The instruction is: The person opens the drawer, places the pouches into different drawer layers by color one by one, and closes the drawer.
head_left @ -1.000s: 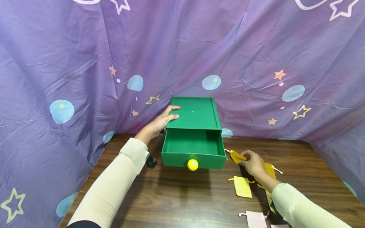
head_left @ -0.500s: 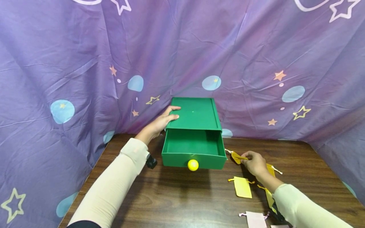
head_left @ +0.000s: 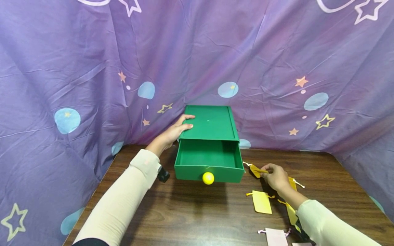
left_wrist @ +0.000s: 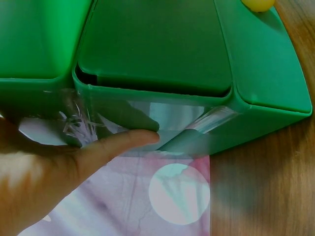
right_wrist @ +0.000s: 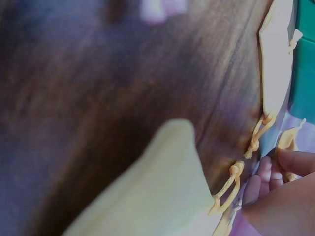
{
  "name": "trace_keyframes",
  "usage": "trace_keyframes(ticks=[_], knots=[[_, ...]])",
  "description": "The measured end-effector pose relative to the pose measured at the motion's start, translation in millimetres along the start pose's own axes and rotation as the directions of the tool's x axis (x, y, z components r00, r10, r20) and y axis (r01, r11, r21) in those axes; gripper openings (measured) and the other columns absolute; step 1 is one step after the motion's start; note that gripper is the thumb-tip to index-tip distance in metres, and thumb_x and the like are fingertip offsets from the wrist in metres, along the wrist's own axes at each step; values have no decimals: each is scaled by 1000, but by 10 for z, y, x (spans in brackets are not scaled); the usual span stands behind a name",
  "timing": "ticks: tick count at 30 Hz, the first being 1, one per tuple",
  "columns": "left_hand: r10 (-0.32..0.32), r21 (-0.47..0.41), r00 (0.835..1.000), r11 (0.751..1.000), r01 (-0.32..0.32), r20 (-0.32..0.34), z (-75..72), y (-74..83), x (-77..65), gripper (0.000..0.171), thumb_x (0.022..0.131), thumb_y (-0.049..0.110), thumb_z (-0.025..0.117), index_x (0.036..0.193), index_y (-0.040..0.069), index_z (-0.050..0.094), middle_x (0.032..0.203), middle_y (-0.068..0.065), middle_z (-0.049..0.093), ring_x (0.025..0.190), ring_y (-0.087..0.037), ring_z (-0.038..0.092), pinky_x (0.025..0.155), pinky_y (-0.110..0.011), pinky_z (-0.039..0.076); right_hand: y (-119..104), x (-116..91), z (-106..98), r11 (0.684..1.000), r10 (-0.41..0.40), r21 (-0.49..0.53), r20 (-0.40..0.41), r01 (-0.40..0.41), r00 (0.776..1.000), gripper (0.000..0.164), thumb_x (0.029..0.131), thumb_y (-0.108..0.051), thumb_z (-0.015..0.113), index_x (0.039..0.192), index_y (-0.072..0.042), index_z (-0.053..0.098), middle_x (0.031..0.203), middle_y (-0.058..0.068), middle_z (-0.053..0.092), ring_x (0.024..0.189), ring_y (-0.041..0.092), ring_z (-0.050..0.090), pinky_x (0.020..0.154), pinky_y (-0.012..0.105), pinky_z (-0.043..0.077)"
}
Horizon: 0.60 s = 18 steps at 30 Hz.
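Note:
A green drawer box (head_left: pixel 209 123) stands at the back of the table, its drawer (head_left: pixel 210 173) pulled out, with a yellow round knob (head_left: pixel 208 178) on the front. My left hand (head_left: pixel 172 132) rests on the box's left side and top edge; in the left wrist view its thumb (left_wrist: pixel 129 141) lies straight against the box. To the right of the drawer, my right hand (head_left: pixel 276 177) pinches a mustard drawstring pouch (head_left: pixel 254 171) between thumb and fingers. The pouch's white cord points toward the drawer. In the right wrist view the fingers partly cover this pouch (right_wrist: pixel 286 142).
Around my right hand lie a light yellow pouch (head_left: pixel 262 202), another yellow pouch (head_left: pixel 291 214) and a mustard one (head_left: pixel 292 183) partly hidden by the wrist. Pink pouches (head_left: pixel 276 237) sit at the front edge of view. A purple cloth (head_left: pixel 197 54) hangs behind the table (head_left: pixel 184 218).
The pinched mustard pouch has folded narrower in my right hand, which has shifted very slightly to the right. My left hand and the drawer box stay as they were.

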<state>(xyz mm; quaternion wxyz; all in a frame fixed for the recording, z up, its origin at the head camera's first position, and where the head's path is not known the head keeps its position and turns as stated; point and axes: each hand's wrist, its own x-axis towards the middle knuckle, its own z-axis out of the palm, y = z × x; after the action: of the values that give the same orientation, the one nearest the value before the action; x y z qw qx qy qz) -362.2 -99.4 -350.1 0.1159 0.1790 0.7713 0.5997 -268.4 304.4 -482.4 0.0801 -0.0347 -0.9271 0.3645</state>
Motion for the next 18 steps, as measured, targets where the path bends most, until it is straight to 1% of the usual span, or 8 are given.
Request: trace_keyframes(ticks=[4, 9, 15, 18], knots=[[1, 8, 1000, 1000, -1, -3, 2, -3, 0, 51, 106, 27, 51, 155, 25, 39, 164, -13, 28, 133, -38, 48, 113, -52, 38, -9, -6, -7, 1000, 9, 7, 2, -9, 1000, 11, 89, -3, 74, 96, 4, 70, 81, 9, 73, 65, 15, 53, 63, 32, 40], [6, 18, 1000, 1000, -6, -4, 5, -6, 3, 50, 106, 27, 51, 155, 25, 40, 166, -12, 25, 141, -37, 40, 118, -54, 31, -31, -22, -25, 1000, -1, 7, -3, 1, 1000, 11, 89, -4, 74, 96, 3, 70, 83, 9, 74, 66, 15, 53, 65, 32, 39], [15, 25, 1000, 1000, -15, -1, 1, -5, 4, 51, 106, 27, 50, 156, 23, 39, 167, -12, 23, 144, -37, 36, 119, -54, 28, -54, -59, -34, 1000, 1, 27, -3, -1, 1000, 9, 89, -2, 73, 97, 2, 70, 77, 8, 72, 58, 15, 57, 60, 30, 41], [17, 31, 1000, 999, -17, -2, -2, -3, 2, 51, 106, 27, 50, 156, 23, 39, 167, -12, 22, 145, -36, 34, 120, -54, 26, -59, -69, -31, 1000, -3, 29, -3, 3, 1000, 9, 89, -2, 73, 97, 1, 70, 78, 8, 72, 58, 16, 57, 62, 30, 42]])
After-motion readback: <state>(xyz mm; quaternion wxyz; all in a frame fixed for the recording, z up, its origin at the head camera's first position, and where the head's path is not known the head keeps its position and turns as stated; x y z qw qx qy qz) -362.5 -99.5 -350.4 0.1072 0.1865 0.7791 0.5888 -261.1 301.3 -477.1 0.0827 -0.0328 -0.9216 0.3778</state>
